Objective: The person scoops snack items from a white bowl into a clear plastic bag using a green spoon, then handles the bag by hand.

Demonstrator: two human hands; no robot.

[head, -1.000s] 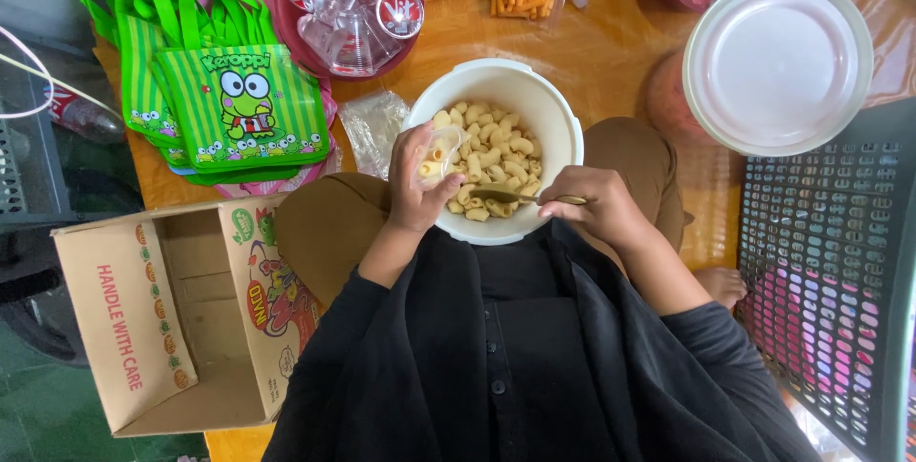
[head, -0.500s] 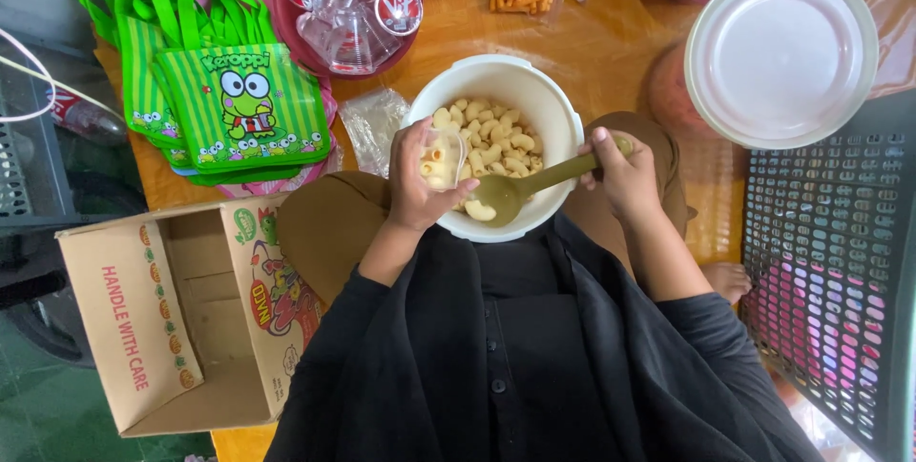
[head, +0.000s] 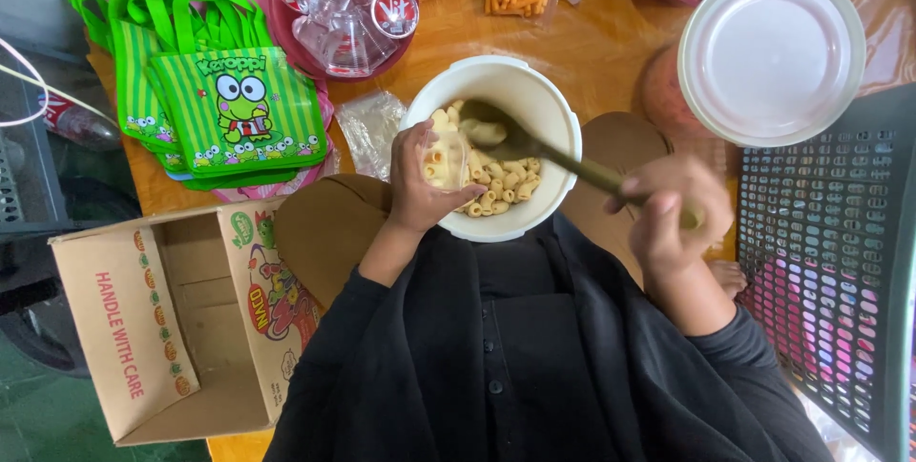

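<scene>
Head view: round white bowl (head: 549, 104), ridged macaroni (head: 496, 180)

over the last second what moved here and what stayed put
The right hand drew back to the right, away from the white bowl, swinging the spoon from the near rim to the far side of the macaroni. Its grip on the handle stayed. The left hand kept the small clear cup over the bowl.

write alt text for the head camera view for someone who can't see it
Seen from above, a person's left hand holds a small clear cup over a white bowl of macaroni, while the right hand works a spoon in it. Green bags lie nearby.
</scene>
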